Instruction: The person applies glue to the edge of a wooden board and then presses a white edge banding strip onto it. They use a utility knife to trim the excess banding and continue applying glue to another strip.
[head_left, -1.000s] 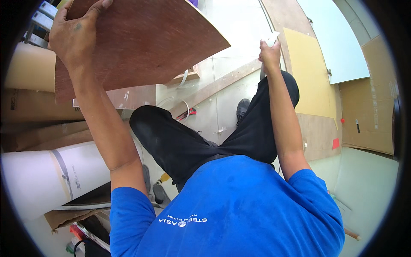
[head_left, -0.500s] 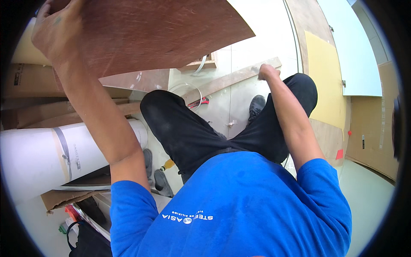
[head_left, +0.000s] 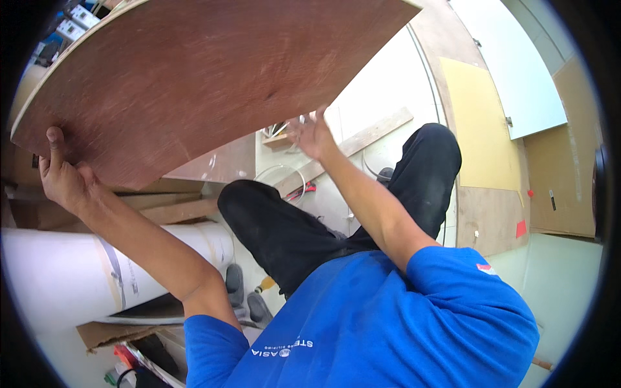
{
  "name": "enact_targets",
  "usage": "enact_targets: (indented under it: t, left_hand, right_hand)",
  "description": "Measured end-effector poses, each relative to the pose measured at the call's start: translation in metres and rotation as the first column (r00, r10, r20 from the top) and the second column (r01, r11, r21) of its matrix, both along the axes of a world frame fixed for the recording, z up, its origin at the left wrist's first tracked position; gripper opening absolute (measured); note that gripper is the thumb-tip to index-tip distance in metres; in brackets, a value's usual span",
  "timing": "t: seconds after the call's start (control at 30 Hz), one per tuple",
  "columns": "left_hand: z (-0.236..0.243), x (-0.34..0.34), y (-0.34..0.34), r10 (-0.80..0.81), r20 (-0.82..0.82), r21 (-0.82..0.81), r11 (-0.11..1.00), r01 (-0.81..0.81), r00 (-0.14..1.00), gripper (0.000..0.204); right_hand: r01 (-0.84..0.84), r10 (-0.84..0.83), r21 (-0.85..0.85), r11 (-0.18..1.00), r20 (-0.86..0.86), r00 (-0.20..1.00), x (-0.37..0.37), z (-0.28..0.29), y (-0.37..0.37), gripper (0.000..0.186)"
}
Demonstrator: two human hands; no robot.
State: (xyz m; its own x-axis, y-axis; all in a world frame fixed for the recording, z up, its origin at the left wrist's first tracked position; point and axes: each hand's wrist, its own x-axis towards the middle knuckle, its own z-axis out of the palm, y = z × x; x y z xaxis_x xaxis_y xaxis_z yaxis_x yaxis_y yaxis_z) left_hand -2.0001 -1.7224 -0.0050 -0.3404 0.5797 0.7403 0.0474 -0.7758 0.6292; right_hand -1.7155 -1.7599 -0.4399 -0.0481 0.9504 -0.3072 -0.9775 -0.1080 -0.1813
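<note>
A large reddish-brown plywood sheet is held up, tilted, across the upper left. My left hand grips its left corner, thumb on the brown face and the other fingers partly hidden. My right hand is at the sheet's near edge, fingers apart and slightly blurred; whether it touches the wood I cannot tell. Below it a long wooden strip lies on the floor. Between my knees are a red utility knife and a loop of thin clear tubing.
At left lies a big white roll, with slippers beside it. Brown boards are stacked behind the roll. On the right are a yellow sheet, a pale panel with hinges and cardboard.
My right hand has left the wooden strip and come left to the plywood's edge. The plywood has swung nearer, showing more of its brown face, and my left hand has lowered with it.
</note>
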Motion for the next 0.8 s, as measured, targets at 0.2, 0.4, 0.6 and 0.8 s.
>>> enact_targets:
  t: [0.2, 0.4, 0.6, 0.8]
  left_hand:
    - [-0.071, -0.069, 0.022, -0.04, 0.155, -0.139, 0.988, 0.062, 0.987, 0.031]
    - [-0.214, -0.025, 0.049, -0.284, 0.393, -0.174, 0.911, 0.374, 0.874, 0.039]
    - [-0.302, 0.088, 0.012, -0.217, 0.508, -0.414, 0.787, 0.457, 0.834, 0.041]
    - [-0.25, 0.177, -0.026, -0.156, 0.192, -0.165, 0.968, 0.189, 0.969, 0.061]
  right_hand:
    - [0.35, -0.387, 0.342, 0.872, 0.042, 0.921, 0.065, 0.03, 0.041, 0.109]
    - [0.553, -0.567, 0.21, 0.806, 0.011, 0.824, 0.219, 0.111, 0.014, 0.116]
    - [0.591, -0.639, 0.342, 0.73, 0.036, 0.768, 0.328, 0.148, -0.045, 0.087]
    - [0.719, -0.763, 0.255, 0.646, 0.247, 0.598, 0.375, 0.106, -0.096, 0.09]
